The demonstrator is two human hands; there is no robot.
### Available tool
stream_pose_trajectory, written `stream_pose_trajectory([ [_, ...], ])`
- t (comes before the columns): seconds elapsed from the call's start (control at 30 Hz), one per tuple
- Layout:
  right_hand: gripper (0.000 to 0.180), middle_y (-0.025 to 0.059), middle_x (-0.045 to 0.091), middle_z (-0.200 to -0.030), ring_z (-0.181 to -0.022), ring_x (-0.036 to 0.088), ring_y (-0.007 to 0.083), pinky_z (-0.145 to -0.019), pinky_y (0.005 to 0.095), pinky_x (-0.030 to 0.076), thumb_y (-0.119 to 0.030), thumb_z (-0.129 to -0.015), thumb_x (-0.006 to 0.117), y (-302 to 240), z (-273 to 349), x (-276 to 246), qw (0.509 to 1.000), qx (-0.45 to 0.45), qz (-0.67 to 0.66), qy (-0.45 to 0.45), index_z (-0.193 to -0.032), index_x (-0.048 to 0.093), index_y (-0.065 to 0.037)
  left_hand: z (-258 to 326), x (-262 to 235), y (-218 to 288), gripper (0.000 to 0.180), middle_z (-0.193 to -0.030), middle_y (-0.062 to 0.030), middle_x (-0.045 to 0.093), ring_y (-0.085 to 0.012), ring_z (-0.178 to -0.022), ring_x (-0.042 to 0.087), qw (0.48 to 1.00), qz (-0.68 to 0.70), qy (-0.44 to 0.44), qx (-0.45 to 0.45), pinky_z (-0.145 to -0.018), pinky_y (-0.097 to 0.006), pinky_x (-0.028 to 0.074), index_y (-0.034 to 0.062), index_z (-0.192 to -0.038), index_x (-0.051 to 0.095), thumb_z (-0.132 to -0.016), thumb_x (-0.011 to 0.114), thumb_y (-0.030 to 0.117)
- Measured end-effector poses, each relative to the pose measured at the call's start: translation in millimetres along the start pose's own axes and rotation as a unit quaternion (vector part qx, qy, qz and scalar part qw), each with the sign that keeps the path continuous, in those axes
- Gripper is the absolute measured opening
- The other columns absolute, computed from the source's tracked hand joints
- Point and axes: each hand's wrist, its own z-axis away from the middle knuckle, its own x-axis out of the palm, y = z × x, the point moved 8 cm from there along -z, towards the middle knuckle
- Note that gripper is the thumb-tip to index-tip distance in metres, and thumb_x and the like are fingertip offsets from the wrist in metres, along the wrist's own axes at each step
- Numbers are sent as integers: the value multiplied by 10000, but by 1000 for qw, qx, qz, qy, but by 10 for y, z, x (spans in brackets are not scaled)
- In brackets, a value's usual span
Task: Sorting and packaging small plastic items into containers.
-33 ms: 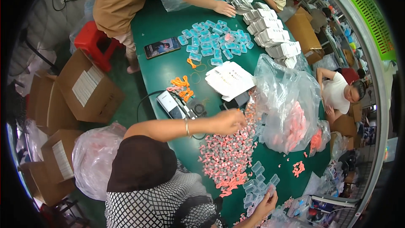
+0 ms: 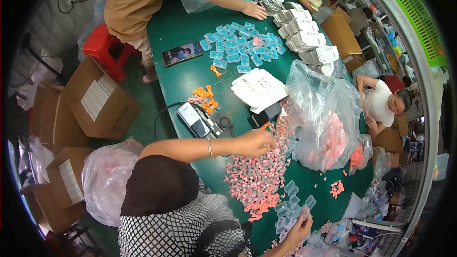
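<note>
My left hand (image 2: 257, 143), with a bangle at its wrist, hovers at the far edge of a heap of small pink-and-grey pieces (image 2: 254, 176). Its fingers are curled together, and anything between them is too small to make out. At the lower right, my right hand (image 2: 300, 230) holds a small clear plastic case (image 2: 303, 213) with something pinkish showing by the fingers. Several more clear plastic cases (image 2: 285, 209) lie beside that hand on the green table (image 2: 304, 181).
A large clear bag (image 2: 323, 114) with pink pieces stands right of the heap. Beyond are white cards (image 2: 259, 90), blue cases (image 2: 238, 47), stacked white cards (image 2: 300, 33) and a phone (image 2: 183, 54). A co-worker's hand (image 2: 254, 10) rests at the far side. Cardboard boxes (image 2: 100, 104) stand left.
My left hand has shifted slightly nearer to me over the heap, showing more of a black object beyond it. My right hand keeps nearly the same place with the case.
</note>
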Motion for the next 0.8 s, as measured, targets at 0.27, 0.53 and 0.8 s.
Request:
stream_pose_trajectory([
  [0.27,284,132,592,-923,-766,529,232,-638,323,414,-86,-845,610,-302,273,27,999,16,28,1,-1083,588,67,434,262,151,111,-918,-90,640,-254,-841,630,995,38,-67,-68,-739,-360,503,33,-907,642,-833,576,81],
  [0.53,285,144,598,-915,-763,524,247,-631,339,404,-101,-845,612,-250,433,-33,998,-5,47,34,-1070,590,73,659,434,312,137,-887,-100,634,-274,-846,629,993,51,-66,-81,-744,-390,499,49,-890,658,-797,573,103],
  [0.8,287,162,597,-877,-730,550,288,-626,372,432,-107,-830,620,-337,487,102,999,0,32,-5,-1043,591,84,784,521,361,163,-986,-69,638,-259,-894,628,987,23,-126,-98,-766,-374,509,56,-941,655,-817,569,116],
])
